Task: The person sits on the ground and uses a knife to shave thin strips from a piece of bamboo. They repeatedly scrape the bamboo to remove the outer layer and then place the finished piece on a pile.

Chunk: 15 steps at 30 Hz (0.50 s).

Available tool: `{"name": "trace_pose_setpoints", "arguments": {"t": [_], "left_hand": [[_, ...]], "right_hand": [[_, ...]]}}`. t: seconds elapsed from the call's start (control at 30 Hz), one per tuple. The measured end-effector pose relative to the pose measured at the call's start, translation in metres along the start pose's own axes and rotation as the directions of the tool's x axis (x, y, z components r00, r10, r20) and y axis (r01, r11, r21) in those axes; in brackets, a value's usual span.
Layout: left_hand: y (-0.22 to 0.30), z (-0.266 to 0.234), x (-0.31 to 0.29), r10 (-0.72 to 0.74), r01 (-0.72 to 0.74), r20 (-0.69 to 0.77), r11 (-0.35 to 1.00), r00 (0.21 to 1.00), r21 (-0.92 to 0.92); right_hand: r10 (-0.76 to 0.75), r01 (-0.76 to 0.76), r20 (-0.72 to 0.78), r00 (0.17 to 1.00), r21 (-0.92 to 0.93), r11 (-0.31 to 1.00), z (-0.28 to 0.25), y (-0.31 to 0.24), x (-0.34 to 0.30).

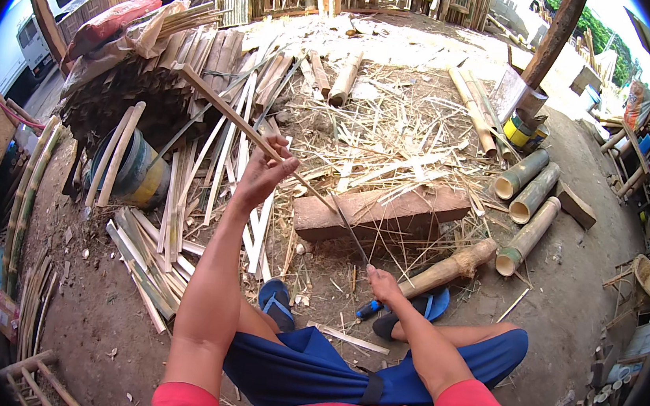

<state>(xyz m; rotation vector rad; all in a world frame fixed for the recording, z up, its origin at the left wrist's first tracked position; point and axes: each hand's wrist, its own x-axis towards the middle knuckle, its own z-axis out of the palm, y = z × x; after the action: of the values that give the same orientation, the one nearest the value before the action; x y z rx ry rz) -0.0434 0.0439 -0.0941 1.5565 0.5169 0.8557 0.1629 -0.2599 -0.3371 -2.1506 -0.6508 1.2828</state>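
Pinched in my raised left hand [268, 167] is a long bamboo strip [224, 108], slanting from the upper left down toward the middle. My right hand [385, 285] is closed on a knife [353, 231]; its thin dark blade points up and away, its tip close to the strip's lower end. I cannot tell whether blade and strip touch. Beyond the blade a reddish wooden block [379, 213] lies on the ground. Close to my right hand are a thick bamboo or wood piece [453, 268] and a blue handle [369, 309], partly hidden by my arm and foot.
Shavings [395, 139] cover the ground past the block. Cut bamboo tubes [527, 236] lie at the right, near a yellow-and-black can [517, 132]. At the left stand a bucket [137, 167] and bundles of bamboo slats [146, 263]. A wooden post [556, 41] rises at the far right.
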Motion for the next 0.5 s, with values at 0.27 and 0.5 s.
{"name": "trace_pose_setpoints", "arguments": {"t": [0.27, 0.5], "left_hand": [[-0.058, -0.009, 0.03, -0.046, 0.072, -0.265, 0.994, 0.963, 0.086], [0.031, 0.022, 0.036, 0.292, -0.245, -0.343, 0.954, 0.893, 0.174]], "right_hand": [[0.173, -0.023, -0.586, 0.791, 0.254, 0.967, -0.139, 0.009, 0.004], [-0.084, 0.185, -0.328, 0.941, 0.29, 0.939, -0.076, -0.02, -0.01]]}}
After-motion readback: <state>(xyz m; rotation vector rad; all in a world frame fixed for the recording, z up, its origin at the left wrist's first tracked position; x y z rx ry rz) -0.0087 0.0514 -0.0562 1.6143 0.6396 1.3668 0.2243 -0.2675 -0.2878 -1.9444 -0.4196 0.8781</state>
